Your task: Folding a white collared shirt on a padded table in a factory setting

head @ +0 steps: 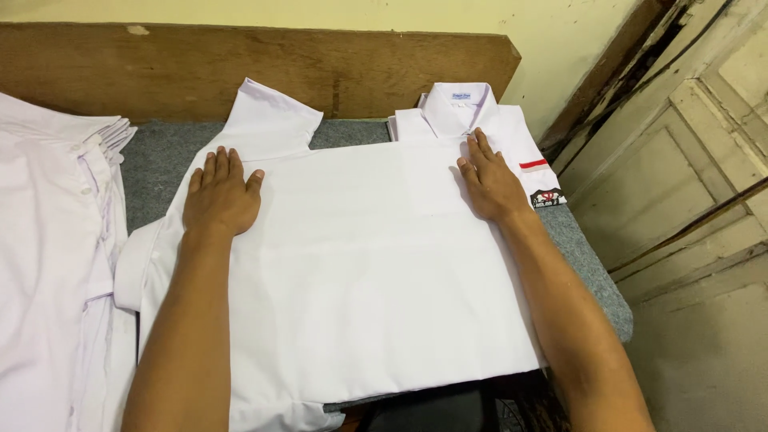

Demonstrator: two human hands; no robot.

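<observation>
Hands, 2, left hand (222, 194) and right hand (490, 184), flat, fingers spread, grasping nothing, on 1 white shirt (368, 272)

Both forearms reach forward, bare and roughly parallel, the right one angling slightly inward. The left hand (220, 196) lies palm down, fingers straight and close together, thumb splayed to the right. The right hand (490, 182) lies flat too, fingers extended and pointing slightly leftward.

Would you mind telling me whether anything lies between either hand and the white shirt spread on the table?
Nothing visible does: the left hand and right hand both rest flat, directly on the white shirt.
</observation>
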